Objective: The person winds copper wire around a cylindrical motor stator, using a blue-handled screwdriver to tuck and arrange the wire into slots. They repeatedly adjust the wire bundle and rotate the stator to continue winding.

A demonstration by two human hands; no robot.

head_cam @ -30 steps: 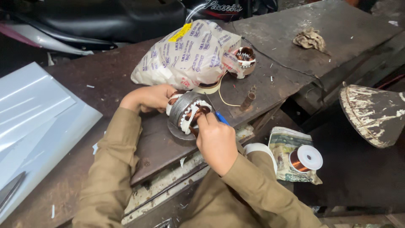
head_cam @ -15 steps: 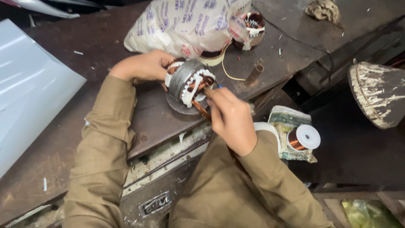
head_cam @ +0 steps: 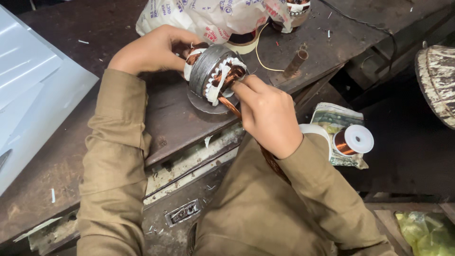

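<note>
Motor stator held and wound on the counter

The grey stator (head_cam: 213,76), standing at the near edge of the dark counter (head_cam: 156,118), is clasped from behind by the left hand (head_cam: 154,50), its grip closed around the casing. At the stator's front, copper wire (head_cam: 230,105) is pinched by the right hand (head_cam: 268,114). A copper spool (head_cam: 353,141) lies right of the stator, well apart.
</note>
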